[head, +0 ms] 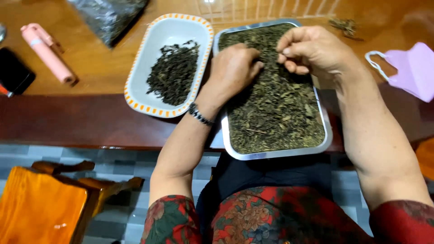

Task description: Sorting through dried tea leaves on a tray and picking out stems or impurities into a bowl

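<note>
Your left hand [233, 68] rests curled on the dried tea leaves [275, 104] in the metal tray [326, 135], fingers bent down into them. Your right hand [312, 49] hovers just above the leaves, thumb and fingers pinched together on a small bit. Just beside the tray, on the wooden table [90, 72], stands a white dish [149, 45] with darker leaves.

Dark bag [108, 16] cut off by top edge — left hand [233, 68] hides pt of metal tray [325, 135] — black phone [13, 72] cropped at left.
</note>
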